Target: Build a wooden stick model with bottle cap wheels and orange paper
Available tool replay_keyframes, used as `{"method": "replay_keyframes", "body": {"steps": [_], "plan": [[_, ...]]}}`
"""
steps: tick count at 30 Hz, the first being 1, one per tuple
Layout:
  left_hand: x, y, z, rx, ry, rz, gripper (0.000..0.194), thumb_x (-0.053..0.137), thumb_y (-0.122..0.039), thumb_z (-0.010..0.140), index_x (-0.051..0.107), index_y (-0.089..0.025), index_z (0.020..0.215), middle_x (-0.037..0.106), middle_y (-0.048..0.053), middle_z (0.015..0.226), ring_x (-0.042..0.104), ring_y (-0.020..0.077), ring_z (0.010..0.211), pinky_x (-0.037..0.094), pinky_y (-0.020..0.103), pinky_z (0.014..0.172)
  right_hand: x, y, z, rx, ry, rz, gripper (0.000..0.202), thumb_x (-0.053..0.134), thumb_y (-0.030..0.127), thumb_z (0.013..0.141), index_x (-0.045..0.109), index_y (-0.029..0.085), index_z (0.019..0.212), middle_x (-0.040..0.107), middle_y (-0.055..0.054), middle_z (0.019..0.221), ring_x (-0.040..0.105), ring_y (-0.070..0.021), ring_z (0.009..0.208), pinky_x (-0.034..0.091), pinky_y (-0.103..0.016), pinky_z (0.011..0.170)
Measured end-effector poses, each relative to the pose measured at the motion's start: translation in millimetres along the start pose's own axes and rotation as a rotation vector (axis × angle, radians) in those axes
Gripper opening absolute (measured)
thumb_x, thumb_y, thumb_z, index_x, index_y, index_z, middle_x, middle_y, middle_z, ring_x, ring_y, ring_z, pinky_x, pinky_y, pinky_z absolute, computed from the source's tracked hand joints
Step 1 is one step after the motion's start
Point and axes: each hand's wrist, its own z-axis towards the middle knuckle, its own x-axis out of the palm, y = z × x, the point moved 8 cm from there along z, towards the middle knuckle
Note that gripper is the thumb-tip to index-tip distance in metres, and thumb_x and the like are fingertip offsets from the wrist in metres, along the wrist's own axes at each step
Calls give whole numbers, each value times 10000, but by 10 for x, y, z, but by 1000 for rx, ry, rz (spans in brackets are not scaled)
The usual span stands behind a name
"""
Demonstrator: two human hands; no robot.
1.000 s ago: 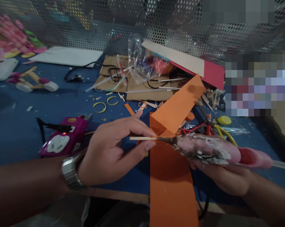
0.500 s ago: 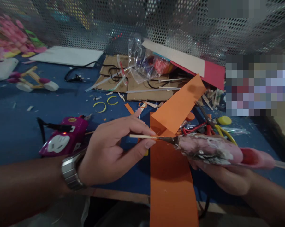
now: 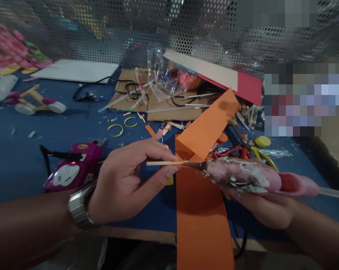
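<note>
Between thumb and forefinger, my left hand (image 3: 130, 176) pinches a thin wooden stick (image 3: 158, 163) that lies level and points right. My right hand (image 3: 266, 208) is wrapped from below around a pink hot glue gun (image 3: 242, 174), its body smeared with white and dark residue. The gun's dark nozzle (image 3: 196, 165) meets the stick's right end, and a clear glue stick (image 3: 332, 192) juts from its rear. Beneath both hands runs a long orange foam strip (image 3: 204, 225), hanging over the table's front edge. Another orange strip (image 3: 211, 125) slants across its far end.
A purple power strip (image 3: 75, 165) with a lit red light stands left. Scissors (image 3: 253, 146) with yellow handles lie right, beside a yellow cap (image 3: 262, 141). Cardboard (image 3: 169, 110), plastic bags and stick scraps lie farther back. A small wheeled stick frame (image 3: 35, 99) is at far left.
The whole view has shifted slightly, so most things sit a little farther left. Both hands keep their grips, and the nozzle stays at the stick's end.
</note>
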Motion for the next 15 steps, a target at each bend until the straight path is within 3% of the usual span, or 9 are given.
{"method": "replay_keyframes", "body": {"steps": [5, 12, 15], "plan": [[-1, 17, 5, -11, -9, -5, 62, 789, -294, 1055, 779, -303, 1116, 884, 6, 1013, 846, 232, 890, 701, 558, 1100, 22, 37, 9, -30, 16, -36, 753, 605, 165, 1109, 481, 589, 1719, 709, 115, 1648, 724, -261, 1487, 592, -356, 1270], [-3, 19, 3, -7, -10, -5, 82, 789, -283, 1056, 779, -300, 1136, 888, 4, 1038, 856, 235, 929, 644, 580, 1215, 49, 29, 22, -62, 28, -33, 846, 562, -6, 1040, 515, 490, 1724, 701, 88, 1663, 676, -212, 1545, 531, -323, 1320], [-6, 3, 8, -17, -3, 16, 121, 780, -218, 1045, 775, -303, 1131, 890, -12, 1046, 862, 222, 937, 618, 557, 1257, 7, 38, 25, -57, -31, -53, 793, 636, 32, 1016, 609, 493, 1661, 780, 88, 1553, 772, -246, 1426, 600, -318, 1264]]}}
